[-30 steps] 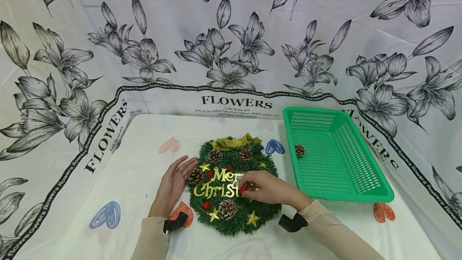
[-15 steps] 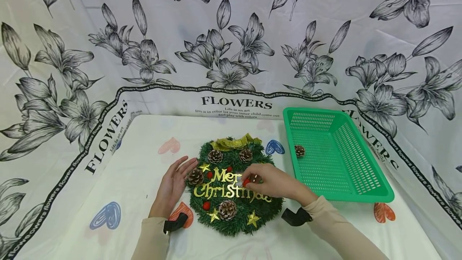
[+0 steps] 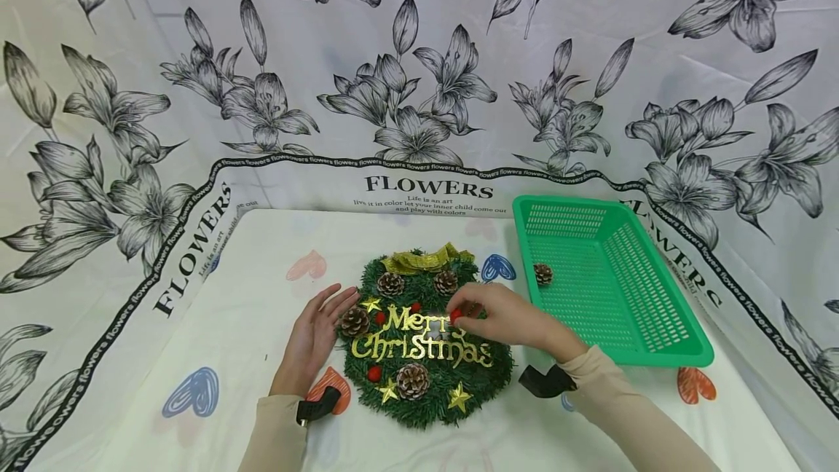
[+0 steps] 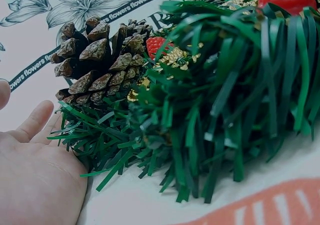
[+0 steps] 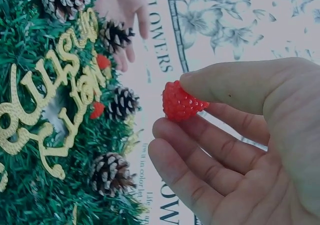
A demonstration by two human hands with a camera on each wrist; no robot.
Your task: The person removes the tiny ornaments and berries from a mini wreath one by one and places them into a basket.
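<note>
A green tinsel wreath (image 3: 426, 414) lies on the table with gold "Merry Christmas" lettering (image 3: 426, 348) across it. Pine cones, gold stars, a gold ribbon (image 3: 429, 261) and red berries decorate it. My right hand (image 3: 501, 319) pinches a red toy raspberry (image 5: 180, 101) between thumb and fingers, above the wreath's right side; in the right wrist view the raspberry is apart from the greenery. My left hand (image 3: 316, 333) lies beside the wreath's left edge with fingers extended, near a pine cone (image 4: 95, 60). Whether its fingertips touch the wreath I cannot tell.
A green plastic basket (image 3: 704, 352) stands to the right of the wreath, with one pine cone (image 3: 542, 274) inside near its left wall. The white tablecloth (image 3: 249, 297) has printed hearts. A flower-print curtain (image 3: 419, 57) hangs behind the table.
My right hand, still pinching the raspberry, has moved up and to the right from the lettering, uncovering more of it. The left hand has stayed in place.
</note>
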